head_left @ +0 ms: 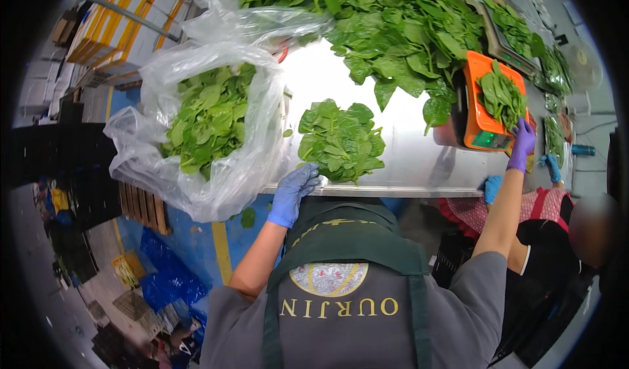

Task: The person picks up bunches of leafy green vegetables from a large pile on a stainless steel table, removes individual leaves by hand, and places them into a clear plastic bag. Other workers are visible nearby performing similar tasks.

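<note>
My left hand (295, 193), in a blue-purple glove, rests at the near edge of the steel table (400, 159). Its fingers are loosely bent and hold nothing that I can see. Just beyond them lies a loose pile of leafy greens (342, 141). Far to the right, my right hand (522, 145), in a purple glove, reaches the near side of an orange digital scale (473, 107). Its fingers close on the lower end of a bunch of leafy greens (502, 95) lying on the scale's tray; the fingertips are partly hidden.
A clear plastic bag (131, 143) of leafy greens stands open at the left. A large heap of greens (406, 31) covers the table's far side. Another scale (501, 38) stands beyond the orange one. A co-worker in blue gloves (552, 168) is close at my right.
</note>
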Available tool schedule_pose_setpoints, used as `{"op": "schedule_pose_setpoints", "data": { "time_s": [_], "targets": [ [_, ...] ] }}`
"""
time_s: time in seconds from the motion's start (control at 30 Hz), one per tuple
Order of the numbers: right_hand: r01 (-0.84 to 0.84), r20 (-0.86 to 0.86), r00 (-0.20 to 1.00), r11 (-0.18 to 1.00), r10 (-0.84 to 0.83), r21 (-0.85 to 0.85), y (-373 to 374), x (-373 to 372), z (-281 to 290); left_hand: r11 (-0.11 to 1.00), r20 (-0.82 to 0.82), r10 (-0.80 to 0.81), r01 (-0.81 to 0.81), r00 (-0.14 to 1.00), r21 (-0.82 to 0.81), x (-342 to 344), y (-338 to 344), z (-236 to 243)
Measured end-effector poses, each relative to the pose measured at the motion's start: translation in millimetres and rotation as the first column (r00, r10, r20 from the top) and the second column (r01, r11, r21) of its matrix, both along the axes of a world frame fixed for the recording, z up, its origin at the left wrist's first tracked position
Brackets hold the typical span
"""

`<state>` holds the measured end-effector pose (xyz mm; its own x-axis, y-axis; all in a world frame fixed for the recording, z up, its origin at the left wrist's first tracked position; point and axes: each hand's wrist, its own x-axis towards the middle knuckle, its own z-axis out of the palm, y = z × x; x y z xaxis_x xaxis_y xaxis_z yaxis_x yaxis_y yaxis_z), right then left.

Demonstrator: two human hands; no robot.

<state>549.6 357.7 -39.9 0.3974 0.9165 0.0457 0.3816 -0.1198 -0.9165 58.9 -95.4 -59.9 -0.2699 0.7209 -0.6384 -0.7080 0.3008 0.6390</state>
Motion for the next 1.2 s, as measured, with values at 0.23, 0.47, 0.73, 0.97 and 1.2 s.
{"op": "schedule_pose_setpoints", "data": {
  "time_s": [0.23,0.47,0.73,0.97,1.2],
  "targets": [
    [-0.684,0.143,0.726,0.684,0.673,0.254,-154,-227,-40,1.000,0.007,-0.021,0.021,1.000,0.020,4,2,3],
    [-0.819,0.539,0.256,0.476,0.802,-0.319,-257,-396,-34,0.998,0.011,-0.040,0.040,0.999,0.056,-1,10,8],
    [-0.734,0.199,0.532,0.566,0.823,-0.375,-247,-392,-39,0.999,0.012,0.015,-0.016,1.000,0.042,-12,-6,-1],
    [-0.804,-0.519,0.589,0.515,0.619,-0.297,-242,-372,-11,0.986,-0.607,0.011,0.092,0.795,0.138,-6,16,22],
    [-0.842,-0.210,0.537,0.534,0.817,-0.078,-284,-367,40,0.958,-0.944,0.039,0.280,-0.328,-0.057,1,67,86]
  ]
}}
